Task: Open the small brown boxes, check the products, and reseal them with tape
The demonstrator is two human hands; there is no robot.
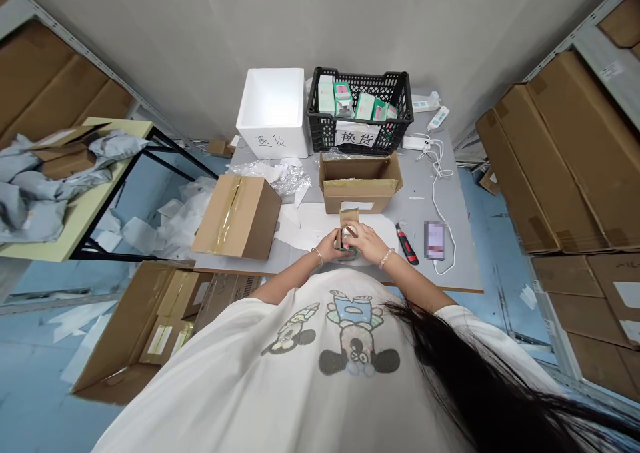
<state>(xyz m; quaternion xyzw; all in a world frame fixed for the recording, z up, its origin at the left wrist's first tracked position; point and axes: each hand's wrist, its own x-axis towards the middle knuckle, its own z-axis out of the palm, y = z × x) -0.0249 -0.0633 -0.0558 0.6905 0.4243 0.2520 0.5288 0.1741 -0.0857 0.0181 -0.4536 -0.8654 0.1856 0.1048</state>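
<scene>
Close to my body, at the table's front edge, a small green box [349, 216] stands with its brown-lined flap raised. My left hand [329, 245] wraps round its left side. Over its opening, my right hand [367, 243] has its fingers bent down and closed; what they pinch inside is hidden. A white paper sheet [385, 229] lies under both hands. Just beyond the small box sits an open brown carton [357, 196]. To the right of my right hand rests a red and black utility knife [408, 245].
A taped carton [235, 219] stands at left. Behind are a white foam bin [273, 129] and a black crate [359, 136] holding several green-and-white boxes. A phone [435, 240] with a white cable lies right. Plastic wrap [290, 176] and an open floor carton [115, 339] are at left.
</scene>
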